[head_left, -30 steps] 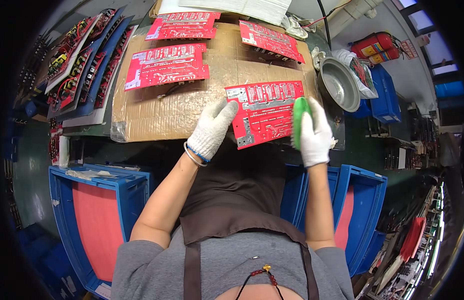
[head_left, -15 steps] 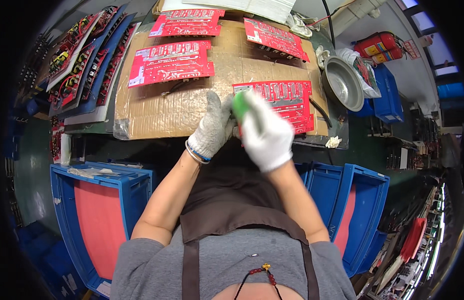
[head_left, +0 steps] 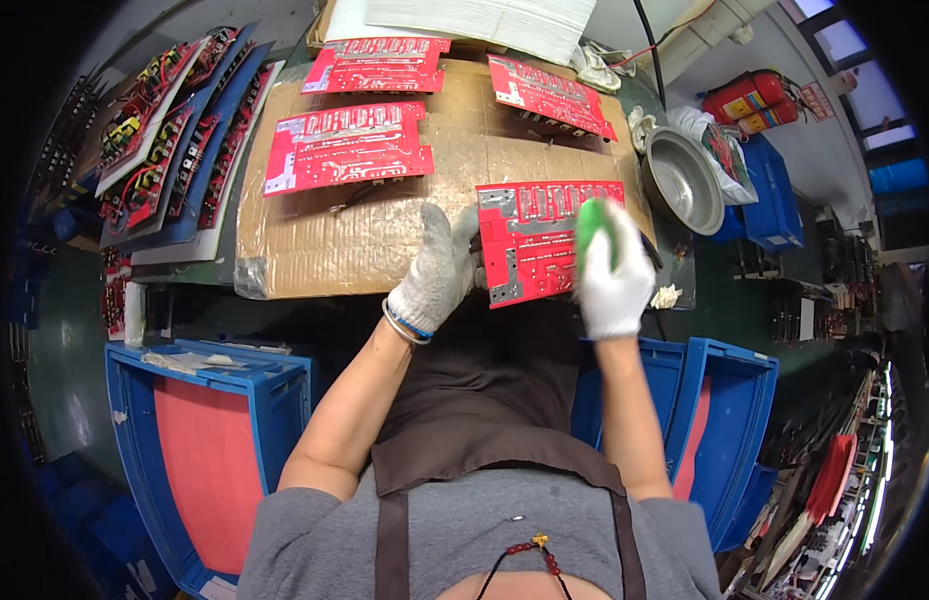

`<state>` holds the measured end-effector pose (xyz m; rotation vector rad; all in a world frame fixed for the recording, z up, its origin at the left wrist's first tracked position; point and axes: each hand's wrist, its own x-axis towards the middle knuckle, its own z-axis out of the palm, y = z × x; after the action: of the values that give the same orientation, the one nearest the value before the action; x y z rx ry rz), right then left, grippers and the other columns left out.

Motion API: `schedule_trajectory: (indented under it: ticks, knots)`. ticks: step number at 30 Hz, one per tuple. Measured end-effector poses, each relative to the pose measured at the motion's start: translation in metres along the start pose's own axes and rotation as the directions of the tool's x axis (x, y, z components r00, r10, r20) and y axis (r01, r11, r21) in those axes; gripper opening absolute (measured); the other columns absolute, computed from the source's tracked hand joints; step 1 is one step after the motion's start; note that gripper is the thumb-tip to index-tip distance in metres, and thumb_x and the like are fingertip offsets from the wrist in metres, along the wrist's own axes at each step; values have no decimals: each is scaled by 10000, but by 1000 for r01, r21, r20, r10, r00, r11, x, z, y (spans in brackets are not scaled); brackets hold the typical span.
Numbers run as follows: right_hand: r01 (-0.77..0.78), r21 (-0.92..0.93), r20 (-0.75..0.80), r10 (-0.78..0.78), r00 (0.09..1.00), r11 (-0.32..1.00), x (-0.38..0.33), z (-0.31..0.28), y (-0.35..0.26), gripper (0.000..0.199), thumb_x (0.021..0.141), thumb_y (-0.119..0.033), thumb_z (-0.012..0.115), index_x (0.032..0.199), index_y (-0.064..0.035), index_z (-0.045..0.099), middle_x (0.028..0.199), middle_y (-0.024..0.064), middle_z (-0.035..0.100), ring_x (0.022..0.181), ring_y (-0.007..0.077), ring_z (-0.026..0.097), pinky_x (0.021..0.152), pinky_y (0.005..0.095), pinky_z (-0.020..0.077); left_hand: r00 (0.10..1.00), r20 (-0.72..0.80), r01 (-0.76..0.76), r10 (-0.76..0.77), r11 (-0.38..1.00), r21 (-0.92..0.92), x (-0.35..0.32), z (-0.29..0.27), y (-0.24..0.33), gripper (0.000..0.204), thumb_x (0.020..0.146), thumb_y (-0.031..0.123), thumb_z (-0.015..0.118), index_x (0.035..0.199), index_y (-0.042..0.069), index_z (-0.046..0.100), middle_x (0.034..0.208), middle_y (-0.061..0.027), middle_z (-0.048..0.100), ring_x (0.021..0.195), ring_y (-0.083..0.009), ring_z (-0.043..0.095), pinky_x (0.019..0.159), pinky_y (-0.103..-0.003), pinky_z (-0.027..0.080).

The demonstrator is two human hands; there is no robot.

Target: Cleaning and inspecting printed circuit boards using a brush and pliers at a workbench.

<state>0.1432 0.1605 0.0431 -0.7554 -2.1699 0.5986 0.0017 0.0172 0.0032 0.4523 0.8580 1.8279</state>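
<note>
We have swept our white-gloved right hand point(head_left: 616, 285), wrapped around the oval green brush point(head_left: 590, 225), rightward across the red rectangular circuit board point(head_left: 529, 245) at the brown cardboard sheet point(head_left: 334, 255)'s near edge, so brushing seems to span it, while our white-gloved left hand point(head_left: 434, 270) is loosely cupped beside it, grip unclear.

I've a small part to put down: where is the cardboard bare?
Two patches of cardboard: mid-sheet, between the nearer left board and rear right board; and front left, between the nearer left board, front edge and left hand. Front right is crowded by the near board and right hand.
</note>
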Motion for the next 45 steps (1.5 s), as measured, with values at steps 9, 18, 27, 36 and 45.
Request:
schedule_trajectory:
  ticks: [9, 18, 27, 36, 45]
  knots:
    - [88, -84, 29, -86, 996, 993, 17, 13, -13, 336, 964, -86, 596, 1286, -41, 681, 1147, 214, 740, 1029, 335, 746, 901, 378, 593, 999, 27, -34, 35, 998, -45, -4, -1, 3, 1184, 848, 936, 256, 1578, 8, 342, 1531, -172, 488, 1391, -296, 504, 1188, -455, 390]
    - [188, -29, 19, -187, 982, 982, 27, 23, -21, 354, 949, -91, 633, 1297, -41, 672, 1149, 206, 739, 1032, 313, 749, 899, 355, 579, 1000, 8, 11, -11, 1000, -1, 6, -15, -9, 722, 1045, 549, 550, 1495, -9, 457, 1427, -132, 572, 1299, -217, 544, 1118, -381, 441]
    - [101, -48, 72, -97, 993, 994, -40, 6, -37, 394, 891, -73, 679, 1285, -68, 696, 1181, 185, 741, 1038, 305, 752, 915, 371, 586, 999, -36, -12, 17, 991, 134, -4, -4, 0, 625, 1000, 247, 699, 1494, -41, 449, 1412, -136, 588, 1274, -210, 562, 1108, -365, 440]
    - [0, -67, -27, -2, 1000, 998, -36, -12, -13, 347, 909, -62, 669, 1255, -61, 707, 1137, 191, 750, 1002, 301, 763, 890, 369, 596, 998, -37, -55, 60, 993, 103, -6, -6, -2, 526, 1020, 156, 650, 1473, -40, 464, 1404, -130, 602, 1271, -211, 586, 1107, -372, 460]
    - [-180, -121, -100, 168, 981, 976, -1, -34, 38, 323, 952, -65, 621, 1267, -27, 684, 1224, 183, 734, 1055, 286, 748, 931, 371, 581, 998, -35, -43, 45, 998, 55, -6, -2, 3, 496, 1029, 122, 621, 1472, -30, 460, 1399, -127, 601, 1258, -209, 601, 1088, -373, 490]
